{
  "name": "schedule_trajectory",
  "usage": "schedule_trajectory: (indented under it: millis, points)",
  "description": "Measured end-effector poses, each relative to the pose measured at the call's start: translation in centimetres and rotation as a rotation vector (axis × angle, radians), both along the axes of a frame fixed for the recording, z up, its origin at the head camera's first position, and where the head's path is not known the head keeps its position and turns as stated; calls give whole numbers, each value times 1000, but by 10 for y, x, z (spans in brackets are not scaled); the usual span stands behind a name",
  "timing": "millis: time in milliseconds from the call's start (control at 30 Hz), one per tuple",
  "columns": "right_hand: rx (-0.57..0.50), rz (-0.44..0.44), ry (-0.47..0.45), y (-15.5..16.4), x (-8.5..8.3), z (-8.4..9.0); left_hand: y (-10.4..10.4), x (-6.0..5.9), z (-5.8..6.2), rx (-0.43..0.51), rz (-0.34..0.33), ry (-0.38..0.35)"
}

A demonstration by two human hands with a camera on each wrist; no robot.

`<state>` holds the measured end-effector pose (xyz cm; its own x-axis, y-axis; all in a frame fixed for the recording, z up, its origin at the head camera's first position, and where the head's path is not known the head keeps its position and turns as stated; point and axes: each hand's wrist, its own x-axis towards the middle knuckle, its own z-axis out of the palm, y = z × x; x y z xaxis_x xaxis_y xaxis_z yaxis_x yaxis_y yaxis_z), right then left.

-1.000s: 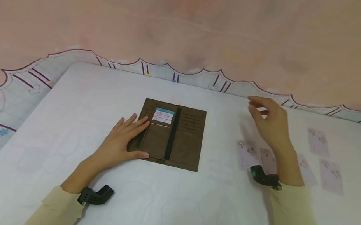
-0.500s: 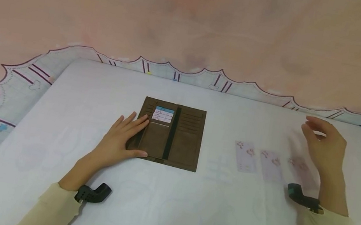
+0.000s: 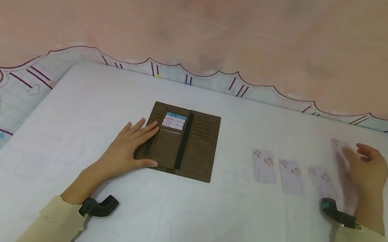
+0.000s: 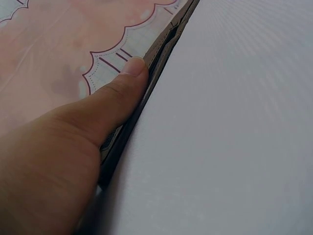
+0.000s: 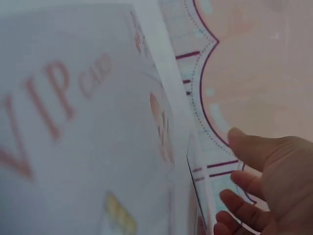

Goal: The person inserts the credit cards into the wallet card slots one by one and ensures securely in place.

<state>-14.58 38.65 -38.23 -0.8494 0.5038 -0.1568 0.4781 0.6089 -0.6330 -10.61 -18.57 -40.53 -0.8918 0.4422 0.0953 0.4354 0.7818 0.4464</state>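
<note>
A brown bifold wallet [image 3: 195, 159] lies spread open on the white table. Several cards, a blue-topped one and pale ones [image 3: 173, 123], show in its left-side slots. My left hand [image 3: 126, 148] rests on the wallet's left part, fingers spread, thumb along the bottom edge; the left wrist view shows that thumb [image 4: 117, 93] against the edge. At the far right my right hand [image 3: 369, 170] hovers by a pale pink-patterned card [image 3: 337, 149], fingers loosely bent. In the right wrist view, thumb and fingers stand apart with nothing between them, near a card printed "VIP CARD" [image 5: 54, 98].
Three more pale cards lie in a row right of the wallet: one on the left [image 3: 263, 166], one in the middle [image 3: 291, 177] and one on the right [image 3: 323, 179]. A patterned cloth with a scalloped border [image 3: 201, 77] shows beyond the table's back edge.
My right hand has moved right, from above the card row toward the far-right cards, and come lower. My left hand has stayed on the wallet.
</note>
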Motion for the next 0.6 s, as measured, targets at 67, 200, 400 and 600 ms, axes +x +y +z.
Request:
schedule_trajectory:
  millis: [67,200,400,600]
  points:
    - [-21,-4,-51,0,0,-4,0,-1,0,0,-1,1]
    - [-26,-12,-91,-5,0,-12,0,-2,1,0,1,-2]
    - [59,-3,-99,-15,-1,-13,-1,-2,0,3,1,-3]
    - [67,-16,-119,-16,-4,-10,0,-1,0,-1,6,-9]
